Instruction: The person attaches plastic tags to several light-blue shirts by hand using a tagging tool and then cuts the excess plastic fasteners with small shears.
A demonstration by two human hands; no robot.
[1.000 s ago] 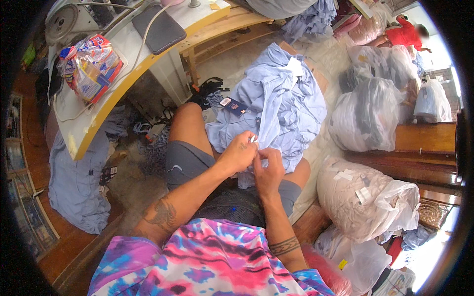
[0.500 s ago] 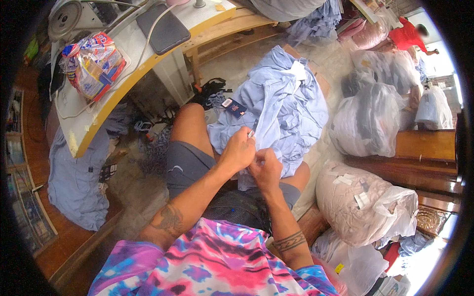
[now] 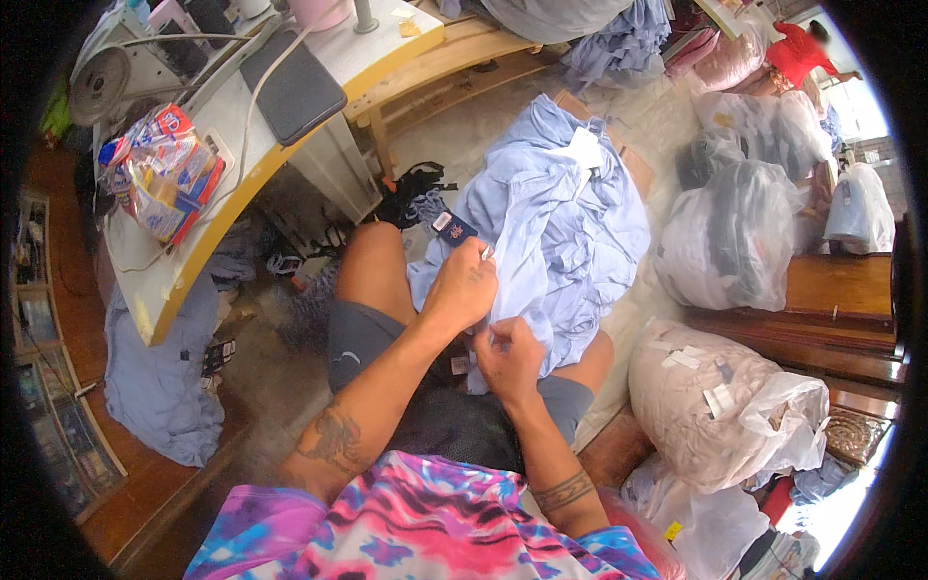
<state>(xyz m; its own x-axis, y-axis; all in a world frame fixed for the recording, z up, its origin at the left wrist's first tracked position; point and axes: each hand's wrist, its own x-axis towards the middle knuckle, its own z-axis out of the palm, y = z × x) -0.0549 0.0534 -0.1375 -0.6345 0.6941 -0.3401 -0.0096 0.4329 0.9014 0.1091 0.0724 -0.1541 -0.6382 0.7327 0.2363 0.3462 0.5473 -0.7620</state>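
Observation:
A heap of light blue garments lies on the floor between my knees. My left hand is closed at its near left edge, with a fold of the cloth running beside it. A small silvery tip shows above that thumb; what it belongs to is hidden. Closer to my body, my right hand is closed with thumb and fingers pinched on the same cloth. A dark blue hang tag rests on the fabric just beyond my left hand. A white label lies on the heap's far part.
At the left stands a yellow-edged table with a colourful plastic-wrapped packet and a dark flat tablet. More blue cloth hangs below it. Stuffed clear bags and a beige bundle line the right. A person in red is far right.
My right hand has drawn down toward me, widening the gap between my hands. The hang tag sits closer to my left hand. The whole view has shifted slightly.

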